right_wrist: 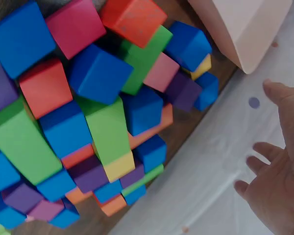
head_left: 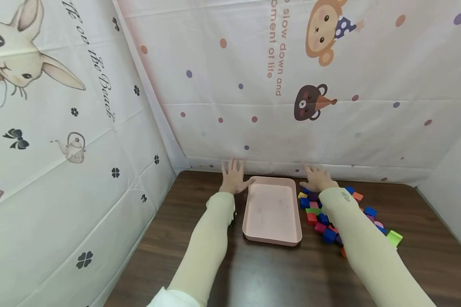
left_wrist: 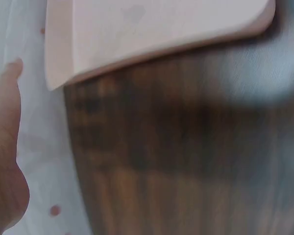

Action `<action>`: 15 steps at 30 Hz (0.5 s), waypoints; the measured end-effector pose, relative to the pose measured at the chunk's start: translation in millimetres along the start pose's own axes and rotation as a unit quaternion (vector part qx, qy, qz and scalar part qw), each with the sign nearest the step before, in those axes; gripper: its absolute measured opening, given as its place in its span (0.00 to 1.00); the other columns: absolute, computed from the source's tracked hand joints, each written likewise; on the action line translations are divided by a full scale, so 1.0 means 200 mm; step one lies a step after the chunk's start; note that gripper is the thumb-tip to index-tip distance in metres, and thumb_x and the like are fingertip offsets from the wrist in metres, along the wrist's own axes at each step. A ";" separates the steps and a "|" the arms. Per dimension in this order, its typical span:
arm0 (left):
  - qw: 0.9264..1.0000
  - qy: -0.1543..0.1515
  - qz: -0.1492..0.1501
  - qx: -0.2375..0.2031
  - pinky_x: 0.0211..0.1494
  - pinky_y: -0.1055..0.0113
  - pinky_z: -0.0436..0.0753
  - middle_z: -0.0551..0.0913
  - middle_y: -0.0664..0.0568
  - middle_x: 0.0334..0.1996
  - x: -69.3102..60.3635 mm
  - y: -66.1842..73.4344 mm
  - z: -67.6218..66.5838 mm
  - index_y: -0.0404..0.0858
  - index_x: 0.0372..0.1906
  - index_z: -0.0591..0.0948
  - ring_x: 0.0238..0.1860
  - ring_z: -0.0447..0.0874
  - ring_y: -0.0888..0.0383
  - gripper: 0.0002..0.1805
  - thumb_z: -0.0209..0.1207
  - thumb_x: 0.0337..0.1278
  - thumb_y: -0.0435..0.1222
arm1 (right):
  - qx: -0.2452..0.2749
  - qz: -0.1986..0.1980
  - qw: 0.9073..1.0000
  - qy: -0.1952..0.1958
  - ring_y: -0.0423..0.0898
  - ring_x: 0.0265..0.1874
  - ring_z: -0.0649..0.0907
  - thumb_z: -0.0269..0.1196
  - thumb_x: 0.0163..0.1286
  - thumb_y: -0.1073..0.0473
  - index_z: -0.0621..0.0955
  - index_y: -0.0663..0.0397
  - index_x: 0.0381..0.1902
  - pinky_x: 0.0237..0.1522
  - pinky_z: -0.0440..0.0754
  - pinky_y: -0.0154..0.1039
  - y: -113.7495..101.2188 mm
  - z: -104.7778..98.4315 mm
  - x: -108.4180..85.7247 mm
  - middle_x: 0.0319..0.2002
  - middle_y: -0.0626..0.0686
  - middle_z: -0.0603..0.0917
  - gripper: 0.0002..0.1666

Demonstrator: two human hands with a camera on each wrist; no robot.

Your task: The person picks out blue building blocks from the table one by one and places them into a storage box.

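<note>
A shallow pink tray (head_left: pixel 273 209) lies on the brown table between my two hands. My left hand (head_left: pixel 233 178) is held just off the tray's far left corner, fingers spread toward the back wall and nothing in it. On the other side, my right hand (head_left: pixel 318 178) stretches out past the tray's far right corner, fingers extended and holding nothing. Beneath and beside the right forearm lies a heap of coloured blocks (head_left: pixel 323 219). The right wrist view shows blue, green, red, purple and yellow blocks (right_wrist: pixel 66 129) close together; the forearm hides part of the heap in the head view.
A printed white cloth (head_left: pixel 230 136) hangs behind the table's far edge, and similar cloth (head_left: pixel 111 200) covers the left side. Bare wood (head_left: pixel 184 204) shows left of the tray. A light green block (head_left: pixel 394 238) lies at the heap's right end.
</note>
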State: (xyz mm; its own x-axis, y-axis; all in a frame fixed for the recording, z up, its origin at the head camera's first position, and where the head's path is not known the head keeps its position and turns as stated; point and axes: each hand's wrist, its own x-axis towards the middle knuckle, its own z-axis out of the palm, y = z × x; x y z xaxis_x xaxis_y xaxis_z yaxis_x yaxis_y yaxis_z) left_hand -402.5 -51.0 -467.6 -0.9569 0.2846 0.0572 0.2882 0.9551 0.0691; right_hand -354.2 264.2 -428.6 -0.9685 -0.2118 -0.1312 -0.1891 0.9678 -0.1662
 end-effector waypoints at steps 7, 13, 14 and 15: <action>0.994 0.030 -0.078 -0.075 0.70 0.42 0.66 0.72 0.39 0.68 -0.09 0.12 0.20 0.39 0.75 0.66 0.70 0.66 0.40 0.33 0.55 0.73 0.50 | -0.027 0.003 0.999 -0.044 0.74 0.68 0.70 0.58 0.74 0.61 0.70 0.70 0.70 0.66 0.64 0.76 0.06 0.11 0.05 0.68 0.76 0.71 0.31; 0.968 0.151 -0.107 -0.172 0.55 0.50 0.71 0.81 0.41 0.53 -0.19 0.25 0.30 0.34 0.63 0.75 0.55 0.76 0.44 0.23 0.61 0.66 0.38 | -0.011 0.012 1.000 -0.016 0.69 0.56 0.80 0.66 0.67 0.62 0.81 0.67 0.59 0.55 0.78 0.70 0.04 0.18 0.10 0.57 0.70 0.82 0.24; 0.964 0.156 -0.110 -0.185 0.54 0.51 0.71 0.81 0.41 0.53 -0.21 0.26 0.31 0.34 0.63 0.74 0.54 0.77 0.44 0.24 0.61 0.65 0.36 | -0.008 0.015 1.000 -0.011 0.68 0.55 0.81 0.68 0.66 0.61 0.81 0.67 0.58 0.54 0.79 0.69 0.03 0.20 0.11 0.56 0.70 0.82 0.24; 0.962 0.158 -0.114 -0.194 0.53 0.52 0.72 0.81 0.41 0.52 -0.23 0.28 0.32 0.34 0.64 0.74 0.54 0.77 0.45 0.24 0.61 0.63 0.34 | -0.006 0.017 1.000 -0.007 0.68 0.53 0.82 0.69 0.65 0.60 0.81 0.68 0.57 0.52 0.81 0.68 0.03 0.21 0.11 0.54 0.70 0.82 0.25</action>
State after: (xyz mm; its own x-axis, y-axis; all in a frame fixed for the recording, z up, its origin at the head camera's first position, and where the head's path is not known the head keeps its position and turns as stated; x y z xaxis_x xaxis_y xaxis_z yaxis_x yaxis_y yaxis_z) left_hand -345.2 -5.3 -530.2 -0.9560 -0.0258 0.2924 0.1228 0.8696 0.4782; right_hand -369.7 259.5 -472.5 -0.9722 -0.1801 -0.1497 -0.1578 0.9761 -0.1493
